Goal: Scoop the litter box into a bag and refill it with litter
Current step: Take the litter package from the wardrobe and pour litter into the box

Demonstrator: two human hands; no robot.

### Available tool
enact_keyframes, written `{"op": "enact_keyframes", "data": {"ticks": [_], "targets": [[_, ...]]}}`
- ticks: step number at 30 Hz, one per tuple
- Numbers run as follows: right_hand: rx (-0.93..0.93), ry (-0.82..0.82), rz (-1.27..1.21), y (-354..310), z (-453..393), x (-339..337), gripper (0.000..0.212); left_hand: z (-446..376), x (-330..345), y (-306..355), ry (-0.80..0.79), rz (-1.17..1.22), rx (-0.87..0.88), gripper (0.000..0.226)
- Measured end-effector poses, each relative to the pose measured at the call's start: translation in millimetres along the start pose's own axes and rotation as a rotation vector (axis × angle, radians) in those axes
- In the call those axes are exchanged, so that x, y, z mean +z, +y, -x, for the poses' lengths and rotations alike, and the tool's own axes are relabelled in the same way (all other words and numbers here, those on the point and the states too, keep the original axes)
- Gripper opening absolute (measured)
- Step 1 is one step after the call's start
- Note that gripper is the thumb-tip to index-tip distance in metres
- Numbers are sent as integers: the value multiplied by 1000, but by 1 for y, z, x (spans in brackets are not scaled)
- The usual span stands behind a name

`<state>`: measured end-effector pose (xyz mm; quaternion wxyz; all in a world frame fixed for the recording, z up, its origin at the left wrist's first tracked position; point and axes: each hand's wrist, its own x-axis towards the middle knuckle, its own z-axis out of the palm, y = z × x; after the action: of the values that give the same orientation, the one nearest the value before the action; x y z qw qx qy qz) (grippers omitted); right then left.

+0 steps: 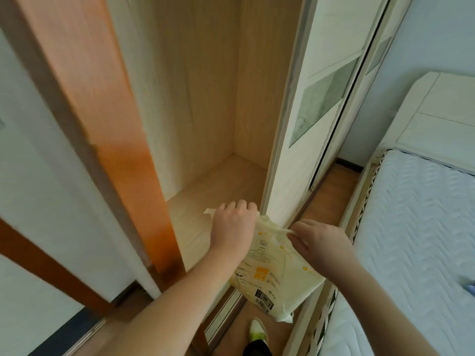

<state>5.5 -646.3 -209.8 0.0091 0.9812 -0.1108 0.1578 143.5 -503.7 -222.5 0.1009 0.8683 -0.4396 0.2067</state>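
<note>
A pale yellow litter bag (pixel 272 268) with printed text, an orange square and a barcode hangs in the air in front of an open wardrobe. My left hand (pixel 232 227) grips the bag's top edge at its left corner. My right hand (pixel 316 240) pinches the top edge at the right, fingers closed on a thin strip of the bag. The bag sags below both hands, its lower corner near the floor. No litter box or scoop is in view.
The wardrobe compartment (pixel 218 186) stands open with a sliding door (pixel 303 140) just right of the bag. An orange-brown door frame (pixel 120 150) rises at the left. A bed with a white mattress (pixel 411 240) fills the right. My shoe (pixel 258 332) is on the wooden floor below.
</note>
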Motion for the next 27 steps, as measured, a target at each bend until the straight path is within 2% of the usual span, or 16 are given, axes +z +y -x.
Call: {"op": "enact_keyframes", "data": {"ticks": [7,13,17,21,23,27], "targets": [[-101,-64,-197,27,-73,79,26,-50,71,-28,-6,22,-340,18],[-205,-125,-274,40,-142,115,29,-100,124,-62,157,-21,-479,16],[-202,-243,-243,28,-190,130,30,-123,152,-100,174,-16,-506,16],[-138,-365,-333,17,-247,146,24,-161,168,-146,45,-8,-565,17],[-104,-373,-348,10,-272,156,25,-182,172,-164,7,-33,-529,14],[-8,-379,-215,-3,-306,175,27,-205,177,-200,-68,-69,-415,17]]}}
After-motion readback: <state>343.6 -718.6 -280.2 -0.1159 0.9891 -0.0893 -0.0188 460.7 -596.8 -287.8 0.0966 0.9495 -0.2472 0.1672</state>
